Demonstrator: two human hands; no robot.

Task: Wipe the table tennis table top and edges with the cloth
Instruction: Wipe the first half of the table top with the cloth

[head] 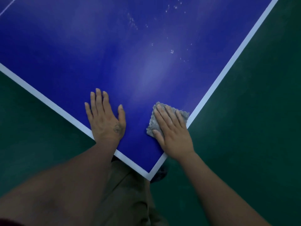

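- The right hand (173, 136) lies flat with straight, spread fingers and presses down on the grey cloth (152, 123).
- The cloth sits on the blue tabletop (81, 46), near the corner, and reaches the white line (228, 66) on the right side.
- The left hand (105, 119) is flat and wide on the tabletop and holds nothing.
- I think the job is only partly done. The wiping is at the near corner, and white specks (172, 51) dot the tabletop farther away.
- The sides under the rim are hidden, so I cannot tell if they are clean.
- Much of the cloth hides under the hand, and the far end of the tabletop is cut off.
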